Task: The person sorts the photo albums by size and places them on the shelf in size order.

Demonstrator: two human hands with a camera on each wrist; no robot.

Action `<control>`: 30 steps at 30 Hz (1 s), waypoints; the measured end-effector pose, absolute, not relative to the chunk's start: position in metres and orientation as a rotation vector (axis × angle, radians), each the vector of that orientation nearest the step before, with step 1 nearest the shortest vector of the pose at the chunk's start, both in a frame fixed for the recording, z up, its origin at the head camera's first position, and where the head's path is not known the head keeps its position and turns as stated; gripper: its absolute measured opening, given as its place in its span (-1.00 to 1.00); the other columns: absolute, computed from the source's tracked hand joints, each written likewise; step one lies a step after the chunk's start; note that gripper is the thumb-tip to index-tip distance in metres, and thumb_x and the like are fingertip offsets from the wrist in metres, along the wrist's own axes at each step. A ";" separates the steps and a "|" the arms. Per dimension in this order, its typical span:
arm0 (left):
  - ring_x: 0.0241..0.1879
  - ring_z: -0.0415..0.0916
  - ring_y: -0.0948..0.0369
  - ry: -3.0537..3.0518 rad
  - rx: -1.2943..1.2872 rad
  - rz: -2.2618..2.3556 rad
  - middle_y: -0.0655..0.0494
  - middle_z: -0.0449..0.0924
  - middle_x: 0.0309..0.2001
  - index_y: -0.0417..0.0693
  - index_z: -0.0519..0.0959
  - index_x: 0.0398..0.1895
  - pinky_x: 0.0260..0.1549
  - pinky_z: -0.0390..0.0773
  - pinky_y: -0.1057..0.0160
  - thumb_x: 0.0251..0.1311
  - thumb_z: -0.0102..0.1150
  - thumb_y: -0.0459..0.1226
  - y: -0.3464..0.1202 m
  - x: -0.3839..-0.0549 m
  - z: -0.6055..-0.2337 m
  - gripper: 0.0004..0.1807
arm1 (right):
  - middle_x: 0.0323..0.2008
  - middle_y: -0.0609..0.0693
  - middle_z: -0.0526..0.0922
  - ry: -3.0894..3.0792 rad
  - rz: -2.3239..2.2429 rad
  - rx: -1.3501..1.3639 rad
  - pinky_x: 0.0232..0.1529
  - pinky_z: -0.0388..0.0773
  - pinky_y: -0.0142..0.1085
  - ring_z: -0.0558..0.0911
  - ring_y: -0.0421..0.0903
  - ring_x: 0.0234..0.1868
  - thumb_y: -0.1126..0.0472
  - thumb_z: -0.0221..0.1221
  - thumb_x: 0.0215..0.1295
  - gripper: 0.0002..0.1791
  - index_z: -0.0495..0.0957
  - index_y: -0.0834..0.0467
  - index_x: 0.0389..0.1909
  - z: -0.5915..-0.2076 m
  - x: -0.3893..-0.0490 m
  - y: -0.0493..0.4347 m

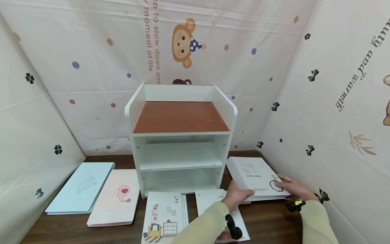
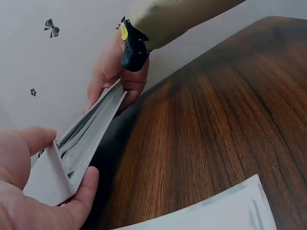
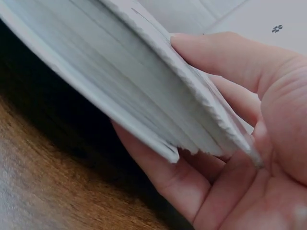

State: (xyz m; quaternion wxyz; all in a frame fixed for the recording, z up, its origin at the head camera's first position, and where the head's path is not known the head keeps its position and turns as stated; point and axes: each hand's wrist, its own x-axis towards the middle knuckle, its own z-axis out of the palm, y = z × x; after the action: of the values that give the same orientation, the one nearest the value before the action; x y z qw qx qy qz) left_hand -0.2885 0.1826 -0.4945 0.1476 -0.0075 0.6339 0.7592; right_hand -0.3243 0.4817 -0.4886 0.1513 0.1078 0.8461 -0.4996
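Note:
A thick white book [image 1: 256,176] with a bicycle drawing on its cover is held at the right of the table. My left hand [image 1: 236,196] grips its near left corner at the spine, thumb on top and fingers underneath. At the opposite side my right hand [image 1: 294,188] grips the book's right edge. In the right wrist view the thumb lies on the cover and the fingers curl under the pages [image 3: 144,81]. The left wrist view shows the book [image 2: 86,139] tilted above the wood, a dark gap beneath it.
A white shelf unit [image 1: 179,156] with a brown top board [image 1: 179,117] stands at the back middle. Blue [image 1: 82,186] and pink [image 1: 117,196] books lie left. Two white books, one with furniture drawings [image 1: 166,217] and another [image 1: 210,196] under my left forearm, lie in front of the shelf.

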 end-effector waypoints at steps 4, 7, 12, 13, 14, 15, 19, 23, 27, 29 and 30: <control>-0.08 0.65 0.08 1.803 -0.056 2.161 -0.09 0.55 0.05 -0.13 0.26 0.40 -0.30 0.79 0.00 0.02 0.48 -0.51 0.183 -0.289 -0.493 -0.14 | -0.23 -0.06 0.69 2.449 -1.395 0.312 -0.28 0.63 -0.17 0.62 -0.09 -0.28 -0.11 0.25 0.41 0.00 -0.07 0.22 0.62 -0.490 -0.326 0.484; -0.07 0.64 0.07 1.794 -0.079 2.148 -0.10 0.52 0.06 -0.14 0.24 0.40 -0.30 0.79 0.02 0.01 0.48 -0.52 0.181 -0.290 -0.494 -0.13 | -0.25 -0.03 0.69 2.458 -1.377 0.295 -0.31 0.63 -0.18 0.61 -0.07 -0.30 -0.12 0.27 0.40 0.01 -0.06 0.22 0.62 -0.490 -0.326 0.483; -0.11 0.65 0.08 1.768 -0.094 2.147 -0.07 0.54 0.01 -0.10 0.26 0.36 -0.31 0.79 0.02 0.00 0.48 -0.55 0.181 -0.291 -0.494 -0.15 | -0.33 -0.04 0.70 2.434 -1.381 0.273 -0.39 0.59 -0.22 0.58 -0.07 -0.41 -0.12 0.27 0.40 0.02 -0.09 0.21 0.63 -0.493 -0.326 0.482; -0.12 0.65 0.08 1.760 -0.092 2.151 -0.06 0.54 0.00 -0.09 0.26 0.35 -0.30 0.79 0.02 0.00 0.47 -0.55 0.182 -0.291 -0.494 -0.15 | -0.35 -0.04 0.70 2.424 -1.385 0.266 -0.40 0.57 -0.24 0.58 -0.08 -0.42 -0.12 0.25 0.42 0.02 -0.10 0.20 0.63 -0.494 -0.326 0.483; -0.12 0.66 0.08 1.759 -0.086 2.150 -0.06 0.55 0.00 -0.09 0.26 0.35 -0.30 0.79 0.02 0.01 0.47 -0.55 0.182 -0.291 -0.493 -0.16 | -0.36 -0.04 0.70 2.416 -1.389 0.260 -0.41 0.56 -0.25 0.57 -0.08 -0.44 -0.12 0.24 0.43 0.01 -0.12 0.20 0.63 -0.494 -0.326 0.483; -0.12 0.66 0.08 1.752 -0.090 2.154 -0.06 0.54 0.00 -0.09 0.26 0.35 -0.29 0.79 0.01 0.00 0.47 -0.56 0.182 -0.290 -0.492 -0.15 | -0.37 -0.04 0.70 2.413 -1.390 0.249 -0.42 0.55 -0.25 0.56 -0.08 -0.44 -0.11 0.23 0.44 0.01 -0.13 0.20 0.63 -0.493 -0.326 0.484; -0.12 0.65 0.08 1.750 -0.096 2.156 -0.07 0.52 0.02 -0.09 0.22 0.39 -0.28 0.79 0.00 0.01 0.47 -0.56 0.181 -0.289 -0.489 -0.11 | -0.38 -0.04 0.69 2.415 -1.386 0.217 -0.42 0.55 -0.26 0.56 -0.08 -0.45 -0.10 0.19 0.48 -0.02 -0.16 0.20 0.63 -0.493 -0.325 0.485; -0.12 0.63 0.07 1.762 -0.097 2.154 -0.11 0.48 0.06 -0.08 0.13 0.48 -0.29 0.79 -0.02 0.00 0.47 -0.57 0.179 -0.288 -0.489 0.00 | -0.39 -0.04 0.70 2.412 -1.388 0.226 -0.42 0.55 -0.25 0.55 -0.08 -0.45 -0.09 0.20 0.48 -0.01 -0.18 0.19 0.64 -0.492 -0.323 0.485; -0.13 0.62 0.08 1.765 -0.098 2.154 -0.14 0.45 0.13 -0.06 0.07 0.55 -0.32 0.79 0.01 -0.01 0.47 -0.57 0.179 -0.288 -0.490 0.08 | -0.38 -0.04 0.71 2.392 -1.410 0.224 -0.39 0.54 -0.25 0.57 -0.08 -0.43 -0.08 0.19 0.48 0.00 -0.21 0.18 0.64 -0.492 -0.322 0.484; -0.13 0.62 0.08 1.759 -0.094 2.156 -0.17 0.42 0.17 -0.04 0.05 0.58 -0.33 0.79 0.02 -0.01 0.48 -0.57 0.179 -0.289 -0.491 0.11 | -0.38 -0.05 0.71 2.376 -1.437 0.228 -0.38 0.53 -0.26 0.59 -0.09 -0.42 -0.07 0.20 0.48 0.01 -0.22 0.18 0.64 -0.492 -0.322 0.484; -0.11 0.62 0.07 1.762 -0.090 2.154 -0.19 0.41 0.20 -0.05 0.04 0.59 -0.34 0.79 0.04 -0.01 0.48 -0.56 0.179 -0.289 -0.491 0.12 | -0.38 -0.05 0.72 2.366 -1.456 0.221 -0.37 0.53 -0.26 0.60 -0.09 -0.41 -0.06 0.20 0.48 0.01 -0.24 0.18 0.64 -0.492 -0.322 0.484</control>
State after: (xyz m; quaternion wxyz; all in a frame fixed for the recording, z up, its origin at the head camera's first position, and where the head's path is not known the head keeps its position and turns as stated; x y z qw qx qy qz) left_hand -0.2887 0.1792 -0.4910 0.1778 -0.0319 0.6226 0.7614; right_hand -0.3216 0.4835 -0.4917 0.1763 0.0782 0.8357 -0.5143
